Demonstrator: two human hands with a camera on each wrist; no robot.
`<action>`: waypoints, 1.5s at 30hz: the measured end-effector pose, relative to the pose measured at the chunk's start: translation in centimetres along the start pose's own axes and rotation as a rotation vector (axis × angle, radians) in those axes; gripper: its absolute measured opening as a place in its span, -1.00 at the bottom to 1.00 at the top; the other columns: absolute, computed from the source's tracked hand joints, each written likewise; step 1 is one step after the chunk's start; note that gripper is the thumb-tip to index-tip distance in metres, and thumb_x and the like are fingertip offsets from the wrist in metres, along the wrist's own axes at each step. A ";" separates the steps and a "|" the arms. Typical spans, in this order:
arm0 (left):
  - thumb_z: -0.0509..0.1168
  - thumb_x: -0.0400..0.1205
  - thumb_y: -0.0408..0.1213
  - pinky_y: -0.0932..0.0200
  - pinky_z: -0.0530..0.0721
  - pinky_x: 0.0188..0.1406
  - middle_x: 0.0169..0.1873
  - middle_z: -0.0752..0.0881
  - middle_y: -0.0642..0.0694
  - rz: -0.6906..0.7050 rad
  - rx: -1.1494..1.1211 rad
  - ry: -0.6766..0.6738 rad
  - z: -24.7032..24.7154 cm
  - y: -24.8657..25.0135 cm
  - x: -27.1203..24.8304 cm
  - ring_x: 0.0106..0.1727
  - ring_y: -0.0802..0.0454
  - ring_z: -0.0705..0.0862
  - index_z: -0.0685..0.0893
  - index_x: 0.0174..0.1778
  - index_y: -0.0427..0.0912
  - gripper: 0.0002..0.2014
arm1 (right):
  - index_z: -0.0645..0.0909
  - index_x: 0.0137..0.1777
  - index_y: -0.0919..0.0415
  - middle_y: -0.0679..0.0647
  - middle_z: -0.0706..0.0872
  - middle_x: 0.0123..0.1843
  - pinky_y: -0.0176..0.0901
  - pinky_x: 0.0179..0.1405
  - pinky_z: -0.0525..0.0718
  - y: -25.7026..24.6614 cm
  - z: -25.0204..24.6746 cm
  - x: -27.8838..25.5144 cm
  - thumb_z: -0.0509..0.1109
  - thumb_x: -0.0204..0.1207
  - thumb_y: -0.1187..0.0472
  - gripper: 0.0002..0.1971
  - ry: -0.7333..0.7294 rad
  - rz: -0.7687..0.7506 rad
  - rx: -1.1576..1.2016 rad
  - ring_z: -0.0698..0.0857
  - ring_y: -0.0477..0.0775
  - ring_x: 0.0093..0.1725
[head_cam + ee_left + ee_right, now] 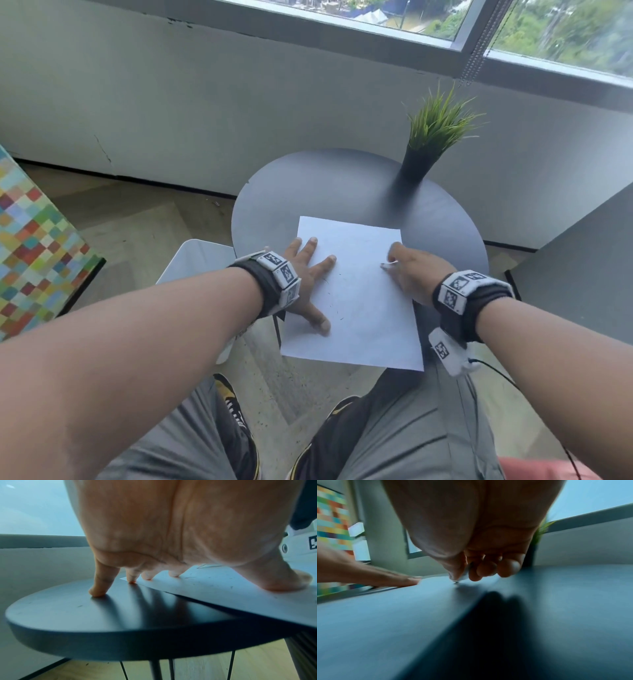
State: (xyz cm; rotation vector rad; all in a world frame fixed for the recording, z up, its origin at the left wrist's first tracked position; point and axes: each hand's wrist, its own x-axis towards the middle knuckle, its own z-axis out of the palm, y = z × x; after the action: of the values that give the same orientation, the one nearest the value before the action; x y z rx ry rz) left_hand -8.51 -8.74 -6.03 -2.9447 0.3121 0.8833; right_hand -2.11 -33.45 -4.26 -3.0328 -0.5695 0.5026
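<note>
A white sheet of paper point(363, 308) with faint pencil marks lies on a round dark table point(342, 185), its near edge overhanging the rim. My left hand point(310, 277) presses flat on the paper's left edge with the fingers spread. In the left wrist view the little finger point(101, 586) touches the table point(85, 615) and the thumb point(283, 582) rests on the paper point(223, 588). My right hand point(397, 263) is at the paper's right side. Its thumb and fingers pinch a small white object point(462, 576), perhaps an eraser, whose tip touches the sheet point(393, 608).
A potted grass plant point(431, 137) stands at the table's far right. A white stool or bin point(195, 260) sits left of the table, a colourful checked panel point(34, 246) further left, and a grey cabinet point(575, 267) to the right. My knees are under the table's near edge.
</note>
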 end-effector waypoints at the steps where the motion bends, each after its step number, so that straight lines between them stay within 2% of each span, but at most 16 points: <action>1: 0.25 0.16 0.71 -0.62 -0.01 0.57 0.71 -0.45 -0.07 0.002 -0.013 0.008 0.2 -0.2 -0.1 0.74 -0.20 -0.35 -0.37 0.69 0.31 0.33 | 0.36 0.09 0.05 0.09 0.67 0.09 0.05 -0.01 0.58 1.4 0.3 -0.2 0.07 0.68 -0.04 -0.81 0.029 0.052 0.042 0.60 0.24 -0.02; 7: 0.12 0.63 0.41 -0.24 -0.02 0.72 0.75 -0.31 -0.14 -0.050 -0.204 0.186 1.6 -1.9 -1.7 0.77 -0.11 -0.24 -0.09 0.76 0.19 -0.14 | 0.42 0.25 -0.10 0.04 0.49 0.25 0.15 0.26 0.50 3.2 2.1 -2.2 0.20 0.58 -0.04 -0.73 0.219 0.140 0.120 0.45 0.23 0.28; 11: 0.22 0.65 0.24 -0.14 0.34 0.59 0.64 0.22 -0.12 -0.224 -0.349 0.354 2.5 -3.6 -2.9 0.67 -0.14 0.15 0.25 0.68 0.17 -0.33 | 0.47 0.33 -0.13 0.04 0.41 0.27 0.10 0.35 0.48 -0.4 3.8 -4.1 0.22 0.57 -0.08 -0.66 0.112 0.053 0.132 0.35 0.19 0.44; 15: 0.36 0.58 0.16 -0.06 0.64 0.16 0.22 0.54 -0.21 -0.512 -0.637 0.365 3.3 -5.5 -4.2 0.18 -0.24 0.61 0.53 0.27 -0.11 -0.50 | 0.43 0.41 -0.09 0.07 0.38 0.22 0.11 0.28 0.52 -3.9 4.6 -5.1 0.19 0.58 -0.07 -0.60 0.103 0.008 0.108 0.38 0.19 0.37; 18: 0.44 0.60 -0.02 0.07 0.74 -0.33 -0.21 0.74 -0.24 -0.589 -1.283 0.261 3.9 -5.8 -5.1 -0.37 -0.16 0.75 0.61 0.21 -0.35 -0.54 | 0.39 0.43 -0.08 0.08 0.38 0.23 0.09 0.26 0.53 -5.4 4.7 -5.5 0.17 0.58 -0.06 -0.58 0.072 0.059 0.147 0.45 0.20 0.33; 20: 0.41 0.67 -0.22 0.09 0.74 -0.50 -0.26 0.81 -0.27 -0.551 -1.517 0.171 3.9 -5.4 -5.9 -0.44 -0.13 0.79 0.65 0.18 -0.36 -0.71 | 0.35 0.44 -0.09 0.08 0.38 0.23 0.07 0.25 0.54 -5.8 4.8 -5.7 0.16 0.58 -0.05 -0.57 0.047 0.099 0.187 0.49 0.21 0.33; 22: 0.38 0.67 -0.38 0.06 0.76 -0.52 -0.12 0.82 -0.33 -0.501 -1.569 0.202 3.4 -4.7 -6.3 -0.39 -0.15 0.81 0.68 0.09 -0.31 -0.88 | 0.33 0.44 -0.11 0.07 0.37 0.24 0.05 0.19 0.57 -5.8 4.7 -5.6 0.19 0.55 -0.05 -0.56 0.030 0.128 0.232 0.54 0.21 0.27; 23: 0.36 0.66 -0.45 -0.01 0.80 -0.45 -0.07 0.80 -0.35 -0.469 -1.552 0.262 2.9 -4.5 -6.6 -0.32 -0.19 0.81 0.71 -0.04 -0.25 -0.95 | 0.33 0.43 -0.11 0.07 0.38 0.25 0.04 0.16 0.58 -5.7 4.5 -5.5 0.21 0.53 -0.06 -0.55 0.026 0.144 0.272 0.57 0.22 0.23; 25: 0.34 0.62 -0.50 -0.22 0.83 -0.13 -0.10 0.77 -0.32 -0.412 -1.406 0.420 1.9 -4.8 -6.3 -0.11 -0.30 0.81 0.71 -0.30 -0.13 -0.77 | 0.35 0.43 -0.07 0.11 0.42 0.31 0.03 0.20 0.56 -5.1 3.8 -5.1 0.28 0.52 -0.05 -0.53 0.044 0.176 0.372 0.58 0.23 0.24; 28: 0.42 0.57 -0.41 -0.35 0.79 0.02 -0.14 0.77 -0.30 -0.280 -1.350 0.509 0.0 -4.7 -6.4 -0.06 -0.33 0.79 0.72 -0.33 -0.09 -0.81 | 0.36 0.51 0.06 0.22 0.53 0.36 -0.01 0.31 0.52 -3.7 2.3 -4.2 0.40 0.51 -0.03 -0.41 0.115 0.216 0.482 0.55 0.20 0.30; 32: 0.50 0.49 -0.32 -0.50 0.73 0.06 -0.26 0.71 -0.28 -0.067 -1.477 0.642 -3.8 -4.4 -6.7 -0.20 -0.17 0.67 0.75 -0.41 0.03 -0.80 | 0.35 0.52 0.05 0.11 0.59 0.02 -0.10 -0.32 0.62 -2.5 -2.3 -3.6 0.41 0.57 0.07 -0.46 0.202 0.234 0.877 0.61 0.19 -0.15; 34: 0.56 0.31 -0.06 -0.37 0.74 -0.01 -0.36 0.65 -0.20 0.025 -1.479 0.716 -5.6 -4.1 -7.3 -0.23 -0.16 0.58 0.74 -0.40 0.07 -0.87 | 0.47 0.38 0.01 0.13 0.59 0.05 -0.12 -0.37 0.59 -1.6 -5.2 -3.3 0.45 0.53 0.06 -0.57 0.268 0.228 1.032 0.62 0.16 -0.19; 36: 0.54 0.22 0.10 -0.15 0.59 -0.13 -0.38 0.62 -0.17 0.097 -1.493 0.776 -6.8 -4.2 -7.4 -0.23 -0.15 0.51 0.75 -0.37 0.07 -0.77 | 0.57 0.03 0.05 0.15 0.60 -0.02 -0.16 -0.46 0.52 -0.8 -7.5 -3.4 0.50 0.42 0.04 -0.75 0.312 0.180 1.117 0.57 0.08 -0.31; 39: 0.54 0.47 -0.10 -0.09 0.55 -0.12 -0.34 0.65 -0.16 0.182 -1.498 0.860 -7.9 -4.0 -8.1 -0.22 -0.12 0.56 0.80 -0.35 0.11 -0.91 | 0.56 -0.17 0.12 0.14 0.56 -0.18 -0.21 -0.51 0.43 -0.9 -9.8 -4.5 0.47 0.50 0.16 -0.87 0.390 0.035 1.222 0.50 0.02 -0.40; 41: 0.46 0.64 -0.32 0.01 0.60 -0.15 -0.33 0.66 -0.09 0.184 -1.517 0.903 -7.9 -4.2 -7.7 -0.24 -0.07 0.62 0.80 -0.32 0.10 -0.74 | 0.60 -0.12 0.23 0.09 0.59 -0.24 -0.21 -0.51 0.48 -1.7 -10.6 -5.6 0.47 0.52 0.13 -0.82 0.496 -0.079 1.222 0.54 0.00 -0.39; 45: 0.41 0.67 -0.31 0.17 0.60 -0.28 -0.41 0.68 0.06 0.085 -1.388 0.830 -5.7 -4.5 -6.5 -0.36 0.14 0.63 0.73 -0.21 -0.01 -0.84 | 0.64 -0.12 0.18 0.08 0.64 -0.22 -0.17 -0.47 0.58 -2.3 -8.9 -6.6 0.44 0.50 0.04 -0.80 0.454 -0.077 1.038 0.60 -0.04 -0.36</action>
State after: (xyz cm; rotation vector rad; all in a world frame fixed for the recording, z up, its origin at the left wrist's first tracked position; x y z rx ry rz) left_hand -9.80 -3.78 2.24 -4.4374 -0.3553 -0.5317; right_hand -5.97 -33.26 6.34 -2.0119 -0.2591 0.0385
